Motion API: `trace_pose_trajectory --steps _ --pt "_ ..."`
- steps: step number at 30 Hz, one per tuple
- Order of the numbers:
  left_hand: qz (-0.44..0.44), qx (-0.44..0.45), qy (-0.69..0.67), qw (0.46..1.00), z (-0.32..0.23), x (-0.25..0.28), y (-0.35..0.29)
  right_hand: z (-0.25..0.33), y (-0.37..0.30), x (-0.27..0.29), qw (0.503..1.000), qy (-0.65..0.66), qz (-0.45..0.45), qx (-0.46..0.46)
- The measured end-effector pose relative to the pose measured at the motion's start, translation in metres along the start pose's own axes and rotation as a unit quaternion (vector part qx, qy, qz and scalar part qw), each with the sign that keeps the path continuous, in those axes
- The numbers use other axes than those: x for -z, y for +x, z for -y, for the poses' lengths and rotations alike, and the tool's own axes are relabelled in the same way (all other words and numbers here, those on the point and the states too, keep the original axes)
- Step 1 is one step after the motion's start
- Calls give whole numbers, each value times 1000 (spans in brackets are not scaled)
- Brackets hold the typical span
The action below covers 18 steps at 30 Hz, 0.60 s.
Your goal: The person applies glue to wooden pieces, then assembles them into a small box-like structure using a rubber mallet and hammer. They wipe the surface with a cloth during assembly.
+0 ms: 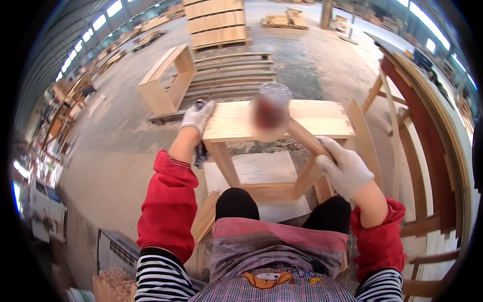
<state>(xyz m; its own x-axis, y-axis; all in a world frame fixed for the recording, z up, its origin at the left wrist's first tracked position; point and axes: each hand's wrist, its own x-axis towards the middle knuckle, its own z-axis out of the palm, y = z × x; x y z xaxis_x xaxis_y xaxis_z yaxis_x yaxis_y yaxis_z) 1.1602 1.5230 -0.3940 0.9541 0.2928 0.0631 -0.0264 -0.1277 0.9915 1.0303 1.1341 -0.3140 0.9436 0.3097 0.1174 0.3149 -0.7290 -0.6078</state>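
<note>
An open wooden box frame of pale boards stands in front of my knees, its flat top board crossing the view. At its left end my left hand, in a white glove, is closed around the edge. A dark patterned cloth is bunched at that hand and hangs below it; whether the fingers hold it too, I cannot tell. My gloved right hand is wrapped around the wooden handle of a mallet. Its round head is blurred and appears over the middle of the top board, hiding part of it.
A similar box frame stands ahead on the left, beside a slatted pallet. Farther back is a tall stack of boards. A wooden rack runs along my right. Loose wood strips lie by my left knee.
</note>
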Motion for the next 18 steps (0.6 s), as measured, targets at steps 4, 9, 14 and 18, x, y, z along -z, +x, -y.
trace_pose_trajectory --steps 4,9,14,18 --pt "54 -9 -74 996 -10 3 -51 -6 3 -1 999 7 7 31" --pt "14 -113 20 993 40 14 -79 2 15 -15 997 29 -3 70" --pt "-93 -193 239 947 41 -14 -86 39 48 -13 988 48 -7 146" --pt "-121 -159 238 951 30 -20 -94 76 79 -31 975 93 -65 193"
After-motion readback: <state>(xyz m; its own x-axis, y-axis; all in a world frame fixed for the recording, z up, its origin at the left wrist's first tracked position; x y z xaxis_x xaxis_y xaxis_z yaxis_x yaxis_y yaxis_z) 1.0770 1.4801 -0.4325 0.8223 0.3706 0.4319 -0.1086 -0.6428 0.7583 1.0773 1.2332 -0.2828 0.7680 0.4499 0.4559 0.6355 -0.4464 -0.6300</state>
